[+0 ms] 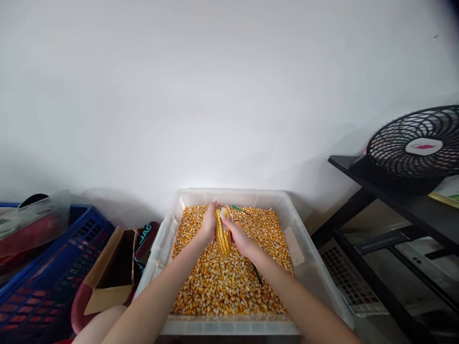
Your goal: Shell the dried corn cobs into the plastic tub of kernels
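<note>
A corn cob (223, 235) stands half hidden between the left hand (207, 227) and right hand (239, 237), its far side out of sight. A green-tipped tool (241, 210) lies partly buried in loose kernels (229, 282), too small to identify. The black fan (418, 145) is cut off at the right edge, the blue crate (43, 282) at the left. The print on a dark bag (146, 243) behind the cardboard box (111, 277) is unreadable.
</note>
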Available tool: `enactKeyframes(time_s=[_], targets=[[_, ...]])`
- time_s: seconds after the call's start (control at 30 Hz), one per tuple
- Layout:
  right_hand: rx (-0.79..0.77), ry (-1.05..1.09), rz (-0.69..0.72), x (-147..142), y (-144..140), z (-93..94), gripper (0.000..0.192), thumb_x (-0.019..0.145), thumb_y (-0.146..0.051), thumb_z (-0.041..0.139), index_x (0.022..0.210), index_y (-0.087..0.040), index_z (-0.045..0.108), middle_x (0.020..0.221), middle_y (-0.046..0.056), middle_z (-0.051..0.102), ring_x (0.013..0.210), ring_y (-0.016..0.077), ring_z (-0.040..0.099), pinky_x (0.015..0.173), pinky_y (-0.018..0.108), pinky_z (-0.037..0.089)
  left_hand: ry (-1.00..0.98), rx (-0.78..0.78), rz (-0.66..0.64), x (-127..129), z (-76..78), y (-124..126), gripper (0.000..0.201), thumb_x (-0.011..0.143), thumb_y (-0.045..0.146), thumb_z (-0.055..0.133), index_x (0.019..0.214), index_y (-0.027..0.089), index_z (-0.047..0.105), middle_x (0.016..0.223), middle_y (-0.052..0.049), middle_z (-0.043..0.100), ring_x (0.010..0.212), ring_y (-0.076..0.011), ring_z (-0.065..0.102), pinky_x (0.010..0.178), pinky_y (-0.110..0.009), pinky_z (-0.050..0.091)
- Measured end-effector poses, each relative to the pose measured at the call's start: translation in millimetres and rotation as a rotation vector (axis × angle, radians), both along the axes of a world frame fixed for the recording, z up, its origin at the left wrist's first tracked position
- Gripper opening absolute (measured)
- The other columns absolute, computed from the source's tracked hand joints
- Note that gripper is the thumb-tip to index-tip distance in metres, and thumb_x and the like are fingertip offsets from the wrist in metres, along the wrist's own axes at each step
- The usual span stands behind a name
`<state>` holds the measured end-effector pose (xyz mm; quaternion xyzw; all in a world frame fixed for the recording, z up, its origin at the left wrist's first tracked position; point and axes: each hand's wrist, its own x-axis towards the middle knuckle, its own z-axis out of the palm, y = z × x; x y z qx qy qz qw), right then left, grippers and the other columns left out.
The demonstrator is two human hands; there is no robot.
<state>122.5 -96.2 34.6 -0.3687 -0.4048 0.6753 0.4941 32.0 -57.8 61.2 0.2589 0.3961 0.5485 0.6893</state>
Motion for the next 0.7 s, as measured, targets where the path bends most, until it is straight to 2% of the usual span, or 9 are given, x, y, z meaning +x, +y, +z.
enactKeyframes(time_s=[0.1, 0.2, 0.37, 0.53, 0.63, 0.7], targets=[[0.021, 0.056, 0.003, -1, 1, -3.2, 0.045, 0.075, -0.042, 0.059, 0.115, -0.024, 0.057, 0.098, 0.002, 0.067, 0.095, 0.0223, 0.060, 0.084, 0.036, 0.046, -0.019, 0.048, -0.020, -1, 3.3, 1, 0.029, 0.076, 0.041, 0.049, 0.067, 0.016, 0.057, 0.052, -0.002, 0.058, 0.054, -0.0186, 0.060, 0.054, -0.027, 0.046], [0.046, 0.076, 0.081, 0, 3, -7.0, 0.043, 0.075, -0.038, 0.055, 0.116, -0.024, 0.056, 0.101, 0.001, 0.066, 0.096, 0.0220, 0.059, 0.082, 0.035, 0.046, -0.019, 0.092, -0.042, -8, 10.1, 5, 0.030, 0.078, 0.042, 0.045, 0.065, 0.016, 0.056, 0.051, -0.003, 0.057, 0.051, -0.0173, 0.058, 0.051, -0.026, 0.045], [0.024, -0.054, 0.121, 5, 5, -7.9, 0.044, 0.072, -0.033, 0.053, 0.115, -0.025, 0.056, 0.108, 0.000, 0.064, 0.097, 0.0203, 0.057, 0.080, 0.033, 0.045, 0.061, 0.156, -0.054, -18, 18.3, 9, 0.033, 0.078, 0.045, 0.041, 0.067, 0.016, 0.054, 0.051, -0.004, 0.058, 0.041, -0.0167, 0.053, 0.043, -0.027, 0.042], [0.124, -0.127, 0.146, 3, 3, -2.8, 0.045, 0.077, -0.044, 0.056, 0.119, -0.026, 0.054, 0.114, 0.002, 0.061, 0.107, 0.0225, 0.055, 0.091, 0.039, 0.042, 0.069, 0.161, -0.019, -18, 12.7, 11, 0.032, 0.076, 0.046, 0.043, 0.068, 0.016, 0.054, 0.051, -0.003, 0.057, 0.043, -0.0167, 0.054, 0.043, -0.027, 0.042], [0.248, -0.159, 0.069, -2, 3, -5.9, 0.051, 0.076, -0.047, 0.060, 0.123, -0.030, 0.050, 0.126, 0.000, 0.054, 0.121, 0.0220, 0.045, 0.102, 0.040, 0.033, 0.068, 0.156, 0.003, -14, 8.0, 10, 0.030, 0.076, 0.042, 0.044, 0.066, 0.017, 0.055, 0.051, -0.002, 0.057, 0.042, -0.0145, 0.052, 0.044, -0.025, 0.041], [0.262, -0.165, 0.052, -3, 5, -10.8, 0.054, 0.077, -0.049, 0.058, 0.126, -0.032, 0.047, 0.131, -0.001, 0.050, 0.126, 0.0212, 0.040, 0.106, 0.040, 0.029, 0.053, 0.134, 0.001, -12, 6.4, 10, 0.029, 0.076, 0.042, 0.045, 0.065, 0.017, 0.055, 0.049, -0.002, 0.056, 0.041, -0.0138, 0.051, 0.044, -0.024, 0.041]])
